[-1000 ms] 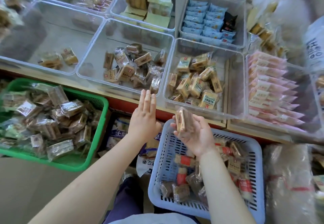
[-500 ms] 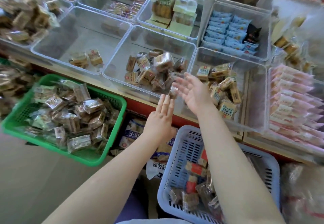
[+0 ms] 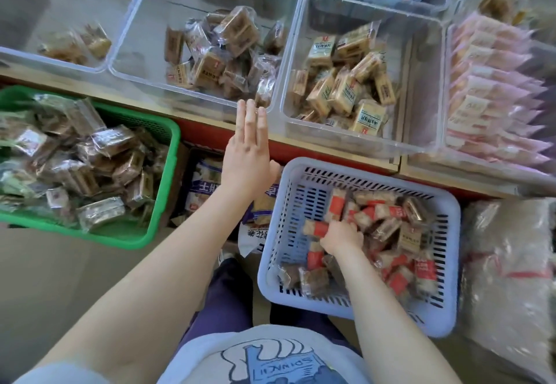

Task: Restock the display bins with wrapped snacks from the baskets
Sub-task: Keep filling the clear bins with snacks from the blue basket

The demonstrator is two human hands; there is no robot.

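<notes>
**Digging Into the Lavender Basket**

Reaching deep, the right hand (image 3: 341, 236) is buried among the crinkly wrapped snacks (image 3: 388, 227) in the slotted lavender plastic basket (image 3: 296, 185); its fingers curl down into the pile, but whether they grip a packet I cannot tell. Red-banded and brown blocks in glossy film lie heaped around it.

The left hand (image 3: 248, 155) hangs flat in the air, fingers straight and pressed together, holding nothing, its tips just at the front lip of a clear, rounded-corner display bin (image 3: 126, 61). That bin holds a loose mound of brown square cakes (image 3: 222, 52) in clear wrap. Beside it, another transparent bin (image 3: 288, 82) carries cream-coloured boxy packets (image 3: 346, 88).

Off to the left sits a green basket (image 3: 162, 179), solid-walled at the rim, piled with shiny wrapped bars (image 3: 75, 161).
</notes>
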